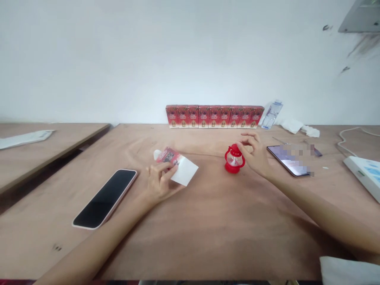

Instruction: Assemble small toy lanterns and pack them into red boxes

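My left hand [160, 180] pinches a small red-and-white cardboard box [184, 171] between thumb and fingers, a little left of the table's middle. The box is tilted, with a white end toward the right and a pale flap at its far left. To the right, a small red toy lantern [233, 160] with a clear middle stands upright on the table. The thumb and index finger of my right hand [253, 154] close on the lantern's top, while the other fingers are raised.
A row of several red boxes [214, 116] stands along the wall, beside a leaning clear bottle [272, 114] and crumpled tissue [310, 131]. One phone [105, 199] lies at left, another phone [287, 160] at right. A white device [363, 174] with a cable sits at the right edge.
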Tool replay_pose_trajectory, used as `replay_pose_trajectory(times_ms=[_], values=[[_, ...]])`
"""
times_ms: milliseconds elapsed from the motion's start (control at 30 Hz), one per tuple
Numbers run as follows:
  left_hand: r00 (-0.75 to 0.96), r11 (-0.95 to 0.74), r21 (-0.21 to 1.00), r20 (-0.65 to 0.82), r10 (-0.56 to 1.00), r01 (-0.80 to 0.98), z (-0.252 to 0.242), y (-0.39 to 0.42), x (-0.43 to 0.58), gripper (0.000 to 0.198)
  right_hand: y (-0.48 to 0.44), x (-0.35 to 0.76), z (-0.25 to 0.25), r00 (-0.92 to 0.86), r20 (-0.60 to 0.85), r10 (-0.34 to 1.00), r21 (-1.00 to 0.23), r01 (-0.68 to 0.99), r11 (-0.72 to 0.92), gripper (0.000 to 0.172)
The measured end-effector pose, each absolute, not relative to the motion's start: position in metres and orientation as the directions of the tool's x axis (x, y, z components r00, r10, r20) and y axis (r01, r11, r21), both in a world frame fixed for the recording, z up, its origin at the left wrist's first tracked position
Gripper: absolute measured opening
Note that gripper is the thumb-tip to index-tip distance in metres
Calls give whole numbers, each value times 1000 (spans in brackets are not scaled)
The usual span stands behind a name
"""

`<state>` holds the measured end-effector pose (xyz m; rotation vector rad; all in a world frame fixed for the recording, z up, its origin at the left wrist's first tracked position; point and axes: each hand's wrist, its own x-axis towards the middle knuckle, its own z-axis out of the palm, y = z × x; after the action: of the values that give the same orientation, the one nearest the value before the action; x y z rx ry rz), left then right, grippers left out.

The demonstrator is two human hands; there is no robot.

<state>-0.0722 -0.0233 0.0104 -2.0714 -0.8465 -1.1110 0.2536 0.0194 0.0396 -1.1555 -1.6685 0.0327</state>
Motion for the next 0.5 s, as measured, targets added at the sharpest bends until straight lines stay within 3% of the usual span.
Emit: replay_pose_trajectory(times_ms=[67,167,333,500], values=[[467,-618,-267,865,186,740,11,-23,-70,55,11,248,35,13,810,586,-403,738,541,18],[520,-601,-308,827,214,738,10,-23,-67,47,-10,231,22,-118,878,465,-217,766,605,28],[620,-624,-335,717,317,706,0,-29,-62,36,-37,195,-5,-512,838,190,169,573,802,32],[646,-725,-336,738,194,601,3,-34,-47,40,-39,183,-10,-543,817,193,201,582,788,31]])
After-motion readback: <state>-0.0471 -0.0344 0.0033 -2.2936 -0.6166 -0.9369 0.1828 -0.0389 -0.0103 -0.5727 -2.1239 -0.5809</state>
